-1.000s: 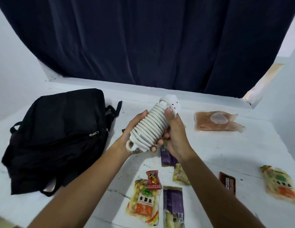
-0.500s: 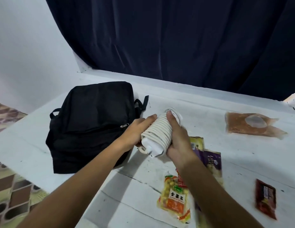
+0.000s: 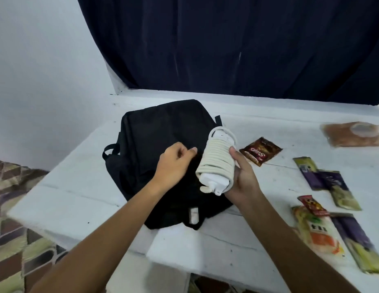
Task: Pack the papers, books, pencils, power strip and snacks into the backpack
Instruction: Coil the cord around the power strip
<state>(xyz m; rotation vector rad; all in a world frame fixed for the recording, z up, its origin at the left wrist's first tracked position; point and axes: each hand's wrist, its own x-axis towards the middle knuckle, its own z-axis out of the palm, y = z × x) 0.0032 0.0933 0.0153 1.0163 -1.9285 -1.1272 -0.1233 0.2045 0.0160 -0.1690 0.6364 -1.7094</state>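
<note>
Right hand (image 3: 242, 178) grips the power strip (image 3: 217, 163), cord coiled round its body, held tilted above the backpack's right edge. Left hand (image 3: 175, 163) is over the backpack (image 3: 159, 134), fingers curled with thumb and forefinger tips together; can't tell whether they pinch fabric or a zipper pull. Backpack lies flat on the white table (image 3: 78, 187), looks closed. Right of the strip: brown snack sachet (image 3: 260, 151) on the table. Further right: purple-and-yellow snack packs (image 3: 330, 185), a small red packet (image 3: 312, 205), an orange-and-yellow pack (image 3: 317, 231). Far right, blurred: tan pouch (image 3: 353, 134). Dark curtain (image 3: 226, 43) behind the table.
</note>
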